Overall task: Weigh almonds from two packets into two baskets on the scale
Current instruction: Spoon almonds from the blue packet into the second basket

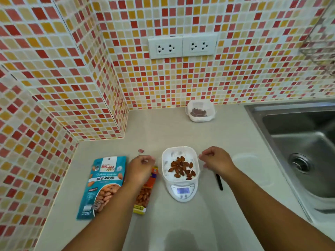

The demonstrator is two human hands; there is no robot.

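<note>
The scale (182, 191) display is lit but unreadable, and the left arm hides most of the orange packet (145, 192). A white basket (180, 163) sits on the scale holding brown almonds (182, 169). A second basket (200, 111) with almonds stands near the wall. A blue packet (103, 185) lies flat on the surface (181, 223). The left hand (140, 168) and right hand (216, 159) hover either side of the basket, fingers curled; whether they pinch anything is unclear.

I see a steel sink (297, 134) at right, twin wall sockets (182, 46) on mosaic tiles (54, 69), and a black stick (219, 182) lying on the countertop (181, 223).
</note>
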